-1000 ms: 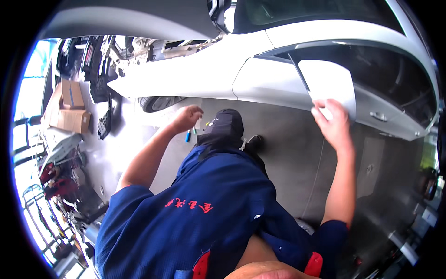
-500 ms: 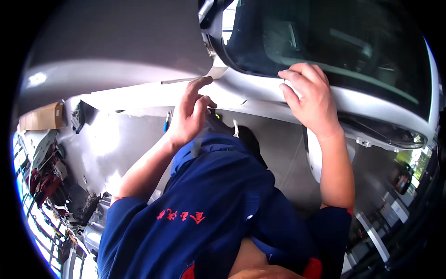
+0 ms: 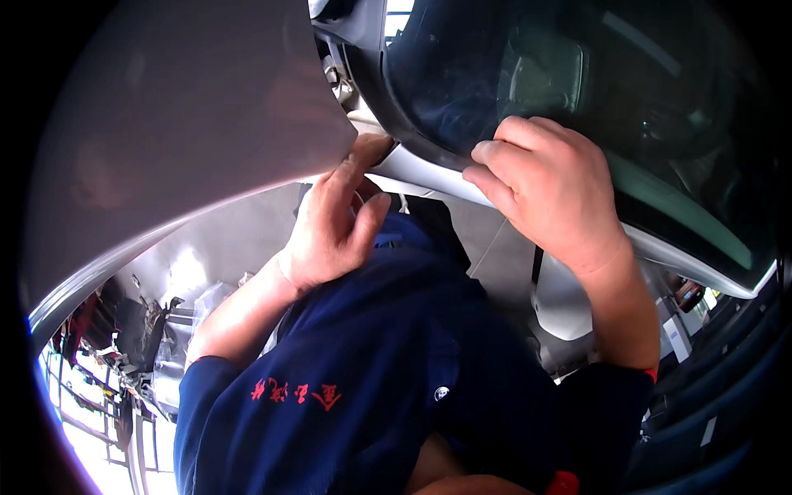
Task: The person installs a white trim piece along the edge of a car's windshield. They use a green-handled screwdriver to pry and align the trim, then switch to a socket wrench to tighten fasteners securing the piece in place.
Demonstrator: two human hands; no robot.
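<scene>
My left hand (image 3: 326, 235) reaches up to the rear corner of a raised grey car panel that looks like a hood (image 3: 190, 107). Its fingers stretch into the gap there, with the thumb standing apart; the fingertips are partly hidden. My right hand (image 3: 557, 194) is at the lower edge of the dark car glass (image 3: 445, 74), with its fingers curled and thumb and forefinger close together. Whatever may be between them is too small to make out. A strip of pale bodywork (image 3: 425, 172) runs between the two hands.
A white rounded part (image 3: 565, 309) juts out below my right wrist. At the lower left stand heaped car parts (image 3: 120, 326) and clear plastic sheeting (image 3: 177, 342). Grey floor (image 3: 239, 223) shows beneath the panel's edge.
My view has shifted closer, and the grey panel fills more of the left side. The left hand has moved into the gap at the panel's corner. The right hand remains by the glass edge.
</scene>
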